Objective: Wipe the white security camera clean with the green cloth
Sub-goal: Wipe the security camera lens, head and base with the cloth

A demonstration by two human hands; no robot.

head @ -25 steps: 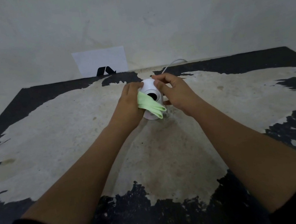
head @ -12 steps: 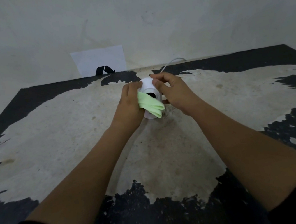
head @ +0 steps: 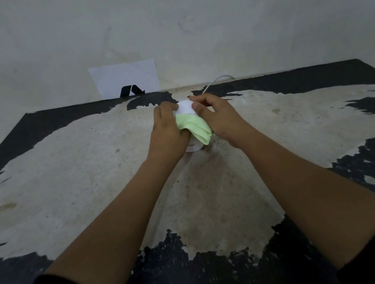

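The camera (head: 184,107) stands mid-table (head: 66,172), near the far wall. The cloth (head: 194,128) drapes over its front, pressed there by the left hand (head: 168,132) for wiping. The right hand (head: 217,119) pinches the camera's head, apparently to steady it.

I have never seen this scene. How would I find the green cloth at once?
Start from the worn black and beige table and follow both forearms to where the hands meet near its far edge. There the left hand presses the green cloth on the white security camera. It is the only pale green, soft folded thing there.
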